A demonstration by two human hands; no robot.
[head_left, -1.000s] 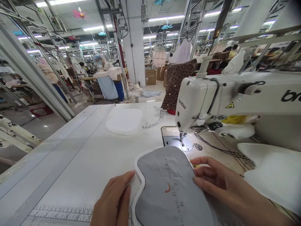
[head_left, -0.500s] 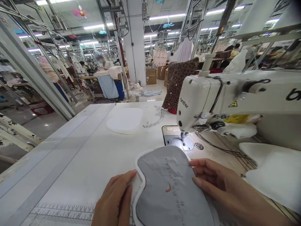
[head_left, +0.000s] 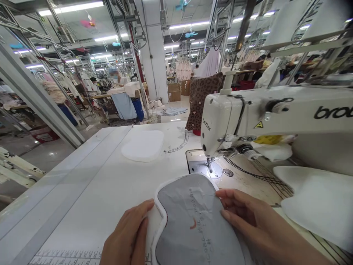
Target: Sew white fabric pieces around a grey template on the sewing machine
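A grey pattern sheet (head_left: 202,221) with a curved side, dark lettering and a small orange-red mark lies over a white fabric piece (head_left: 157,241), whose thick edge shows around it. At its left side my left hand (head_left: 124,235) is closed along the white edge, thumb tucked below the fingers. My right hand (head_left: 248,217) pinches the upper right edge of the sheet between thumb and fingertips. Just beyond the sheet's far end is the lit needle plate (head_left: 202,167) of a white sewing machine (head_left: 228,121); the sheet lies short of the presser foot (head_left: 210,165).
A stack of white rounded pieces (head_left: 143,145) lies on the white table (head_left: 91,195), with loose dark cords (head_left: 179,143) nearby. A leopard-print cushion (head_left: 202,95) stands behind the machine head. More white pieces (head_left: 317,202) lie at right. A printed ruler (head_left: 66,257) runs along the front.
The view has swung slightly right, so everything sits a little further left. Both hands keep their places on the sheet and fabric, with hardly any shift relative to the machine.
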